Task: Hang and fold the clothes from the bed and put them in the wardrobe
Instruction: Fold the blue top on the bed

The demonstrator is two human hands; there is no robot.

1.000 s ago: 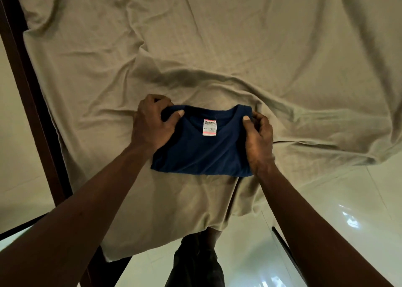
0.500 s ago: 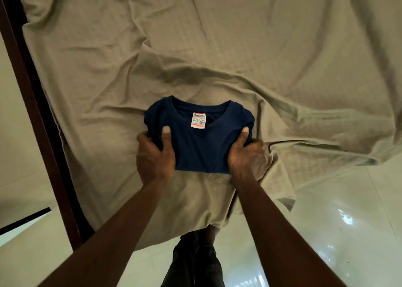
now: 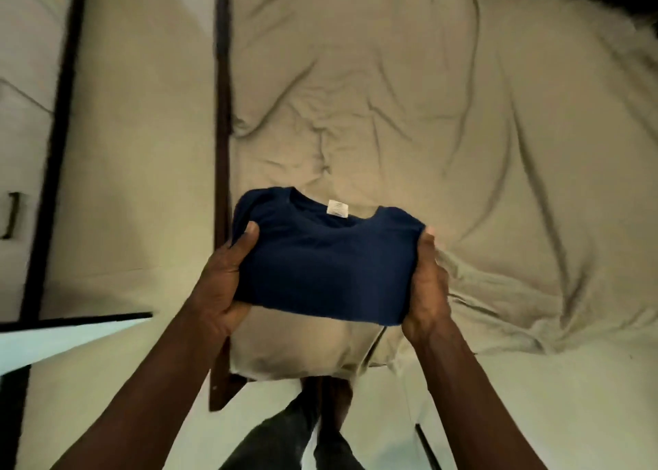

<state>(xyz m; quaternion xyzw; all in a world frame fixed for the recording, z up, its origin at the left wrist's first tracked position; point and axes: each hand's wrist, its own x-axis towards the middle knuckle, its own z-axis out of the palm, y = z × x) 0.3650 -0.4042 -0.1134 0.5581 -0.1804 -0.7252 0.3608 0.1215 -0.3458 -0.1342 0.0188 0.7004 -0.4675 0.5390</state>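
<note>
A folded navy blue T-shirt (image 3: 327,259) with a white neck label is lifted off the bed, held level in front of me. My left hand (image 3: 224,284) grips its left edge with the thumb on top and fingers underneath. My right hand (image 3: 425,284) grips its right edge the same way. Below and behind the shirt lies the bed (image 3: 445,113), covered by a wrinkled beige sheet. A wardrobe door (image 3: 21,149) with a dark frame and a handle stands at the far left.
The bed's dark wooden frame (image 3: 222,113) runs up the picture just left of the shirt. Pale glossy floor (image 3: 534,398) lies at the bottom, with my legs (image 3: 285,430) standing on it. A dark shape sits at the bed's top right corner.
Both hands slid from the shirt's collar to its sides and lifted the folded shirt off the sheet. My view turned left, bringing the bed frame and wardrobe door into sight.
</note>
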